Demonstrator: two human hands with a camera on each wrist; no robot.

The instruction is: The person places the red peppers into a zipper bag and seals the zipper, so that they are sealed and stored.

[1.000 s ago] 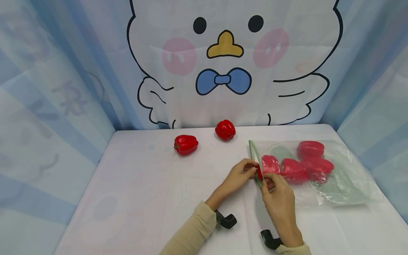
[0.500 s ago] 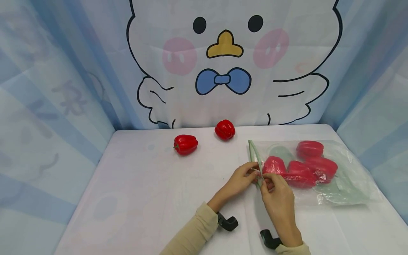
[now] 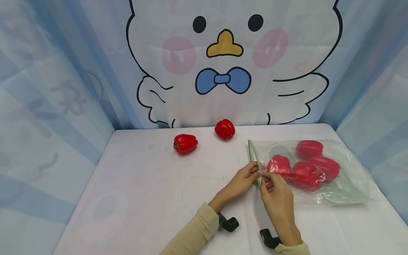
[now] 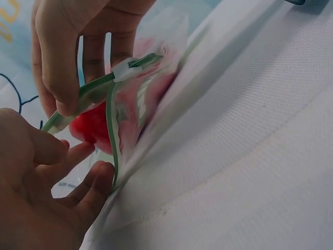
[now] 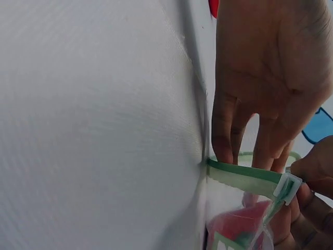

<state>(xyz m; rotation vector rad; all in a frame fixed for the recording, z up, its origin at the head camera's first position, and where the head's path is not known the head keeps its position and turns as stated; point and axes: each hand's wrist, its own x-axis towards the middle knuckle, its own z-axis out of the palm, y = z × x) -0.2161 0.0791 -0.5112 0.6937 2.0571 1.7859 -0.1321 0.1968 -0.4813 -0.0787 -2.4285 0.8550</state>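
Observation:
A clear zip bag (image 3: 342,184) with green zip strips lies on its side at the table's right, holding several red bell peppers (image 3: 307,175). My left hand (image 3: 240,180) is at its mouth, fingers reaching into the opening beside a red bell pepper (image 4: 96,125) just inside. Those fingers look mostly straight in the right wrist view, passing behind the green strip (image 5: 244,171). My right hand (image 3: 278,202) pinches the bag's edge near the white slider (image 5: 287,188). In the head view, the fingertips of both hands are partly hidden by the strip and each other.
Two loose red bell peppers, one on the left (image 3: 186,144) and one near the back edge (image 3: 225,129), rest on the white-covered table (image 3: 143,198). Printed curtains surround the table at the back and both sides. Black camera mounts (image 3: 228,224) stick out from the wrists.
A red bell pepper at the bag's mouth has slid rightward inside, and the peppers ahead have shifted right. My left hand has moved slightly right; my right hand stays at the edge.

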